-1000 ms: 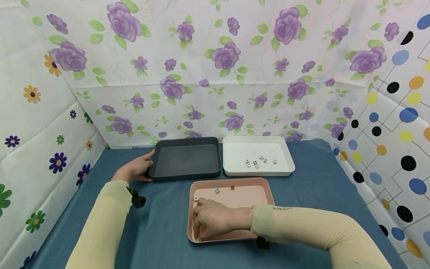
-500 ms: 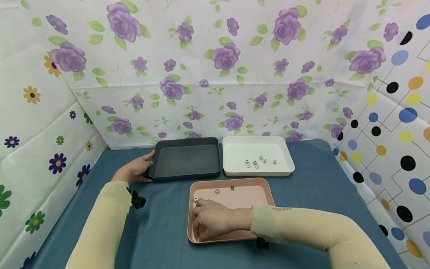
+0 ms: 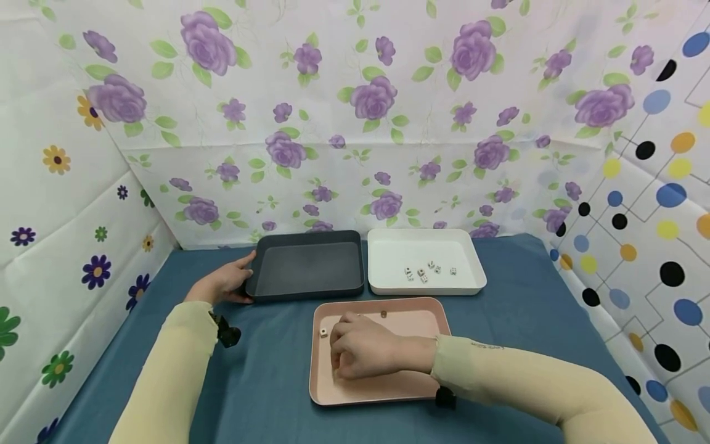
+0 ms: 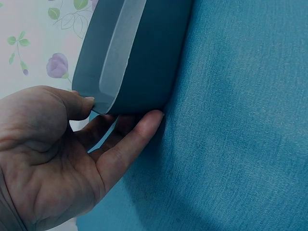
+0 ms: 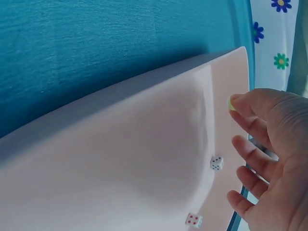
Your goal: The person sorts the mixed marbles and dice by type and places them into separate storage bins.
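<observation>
My left hand [image 3: 222, 280] holds the left end of the dark grey tray [image 3: 310, 295]. In the left wrist view the thumb [image 4: 77, 105] is at the tray's rim and the other fingers lie against the outer end wall. Over the pink tray [image 3: 383, 399], my right hand [image 3: 368, 348] pinches a small yellow-green die [image 5: 232, 104] between thumb and forefinger. Only an edge of that die shows. A white die [image 3: 324, 333] sits by the pink tray's left wall and a brown die [image 3: 383, 314] near its back wall. Another die behind the right hand is mostly hidden.
A white tray [image 3: 424, 243] with several white dice [image 3: 421, 272] stands at the back right, beside the dark tray. All three trays rest on a blue cloth [image 3: 266, 376]. A flowered sheet [image 3: 344, 123] hangs behind them, with patterned sheets at both sides.
My right hand has moved back and right from the pink tray's front left corner, with the small yellow-green die, covering a die near the back. The left hand has stayed on the dark tray.
</observation>
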Demonstrator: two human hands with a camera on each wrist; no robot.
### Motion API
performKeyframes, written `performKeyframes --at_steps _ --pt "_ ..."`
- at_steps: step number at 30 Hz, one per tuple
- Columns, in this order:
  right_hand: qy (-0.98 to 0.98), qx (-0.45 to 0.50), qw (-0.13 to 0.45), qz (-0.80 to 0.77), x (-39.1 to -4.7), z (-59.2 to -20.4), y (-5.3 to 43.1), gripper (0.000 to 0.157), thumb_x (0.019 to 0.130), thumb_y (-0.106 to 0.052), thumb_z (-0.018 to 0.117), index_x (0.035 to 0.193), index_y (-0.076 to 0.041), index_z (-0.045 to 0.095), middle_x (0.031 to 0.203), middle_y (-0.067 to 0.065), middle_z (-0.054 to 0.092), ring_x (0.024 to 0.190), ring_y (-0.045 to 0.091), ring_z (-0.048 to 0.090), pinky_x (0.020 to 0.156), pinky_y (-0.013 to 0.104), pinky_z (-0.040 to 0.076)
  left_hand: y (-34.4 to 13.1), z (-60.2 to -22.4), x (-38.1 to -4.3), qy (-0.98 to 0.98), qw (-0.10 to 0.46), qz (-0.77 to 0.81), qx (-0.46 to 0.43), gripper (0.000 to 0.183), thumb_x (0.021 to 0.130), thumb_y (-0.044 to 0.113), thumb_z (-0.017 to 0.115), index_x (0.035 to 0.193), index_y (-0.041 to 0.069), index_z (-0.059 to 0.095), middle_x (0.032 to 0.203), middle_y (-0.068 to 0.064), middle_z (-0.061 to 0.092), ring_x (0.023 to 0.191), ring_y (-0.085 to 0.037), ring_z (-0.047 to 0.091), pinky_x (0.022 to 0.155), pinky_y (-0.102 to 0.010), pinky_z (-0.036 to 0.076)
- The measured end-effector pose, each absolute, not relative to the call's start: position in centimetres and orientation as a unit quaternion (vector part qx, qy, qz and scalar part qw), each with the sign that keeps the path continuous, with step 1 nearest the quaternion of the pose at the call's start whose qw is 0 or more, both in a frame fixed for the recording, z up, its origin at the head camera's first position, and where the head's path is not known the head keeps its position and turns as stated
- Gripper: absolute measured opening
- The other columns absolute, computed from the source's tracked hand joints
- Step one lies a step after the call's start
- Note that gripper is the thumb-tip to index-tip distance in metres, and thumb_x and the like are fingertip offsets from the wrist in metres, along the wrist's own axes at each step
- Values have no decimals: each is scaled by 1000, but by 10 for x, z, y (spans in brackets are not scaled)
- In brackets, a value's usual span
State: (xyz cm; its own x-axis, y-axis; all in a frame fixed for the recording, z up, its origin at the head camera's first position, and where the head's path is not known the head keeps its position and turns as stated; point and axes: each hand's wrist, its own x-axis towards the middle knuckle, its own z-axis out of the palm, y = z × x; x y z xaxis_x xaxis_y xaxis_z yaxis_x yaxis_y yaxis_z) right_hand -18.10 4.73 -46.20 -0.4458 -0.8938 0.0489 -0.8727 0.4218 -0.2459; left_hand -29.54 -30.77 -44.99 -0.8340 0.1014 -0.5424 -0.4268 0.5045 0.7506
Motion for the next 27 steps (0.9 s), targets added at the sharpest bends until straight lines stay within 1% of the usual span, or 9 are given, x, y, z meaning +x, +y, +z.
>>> performKeyframes --at_steps 5,8,11,14,18,22,25,27 --pt "852 -503 40 -140 -181 -458 58 7 87 -34 80 83 -36 74 103 -16 60 97 7 43 80 21 40 -308 -451 -294 825 270 486 -98 64 115 16 29 163 36 -8 165 -28 -19 116 -43 55 78 -48 61" --pt "855 -493 38 -157 -182 -454 65 2 88 -34 78 87 -33 77 105 -15 59 103 9 44 87 25 42 -307 -451 -294 825 271 487 -96 64 115 17 29 163 36 -7 165 -28 -18 117 -44 54 79 -48 61" --pt "858 -482 36 -173 -184 -450 72 4 90 -34 75 89 -32 78 107 -15 59 106 10 45 95 29 41 -307 -450 -294 825 271 488 -94 64 115 16 29 163 36 -8 165 -28 -19 119 -45 53 79 -48 61" --pt "864 -465 38 -191 -185 -445 80 2 90 -33 76 88 -34 77 109 -16 59 110 11 44 99 32 41 -308 -450 -293 825 271 488 -94 64 115 16 30 164 35 -7 165 -27 -19 119 -44 53 79 -47 61" --pt "870 -443 29 -217 -186 -438 89 11 89 -26 76 88 -37 74 111 -16 60 113 11 44 100 34 41 -308 -450 -294 824 274 487 -95 64 115 16 30 163 36 -7 165 -27 -19 118 -44 54 79 -47 61" --pt "869 -432 -3 -241 -188 -431 98 12 90 -23 76 89 -35 75 114 -12 62 116 12 46 101 35 42 -308 -451 -294 823 274 488 -95 64 115 17 30 163 36 -7 165 -28 -19 119 -45 53 79 -47 61" --pt "866 -424 -23 -265 -190 -427 104 13 91 -21 77 90 -34 75 117 -10 62 117 12 44 92 33 47 -309 -451 -294 823 272 489 -94 64 115 17 30 163 35 -8 165 -28 -19 123 -47 50 79 -48 61" --pt "863 -419 -34 -280 -192 -426 107 14 91 -19 77 90 -34 75 118 -9 62 118 12 44 89 32 47 -308 -452 -294 822 272 491 -94 64 115 16 30 164 35 -7 165 -27 -20 127 -48 47 79 -48 61"
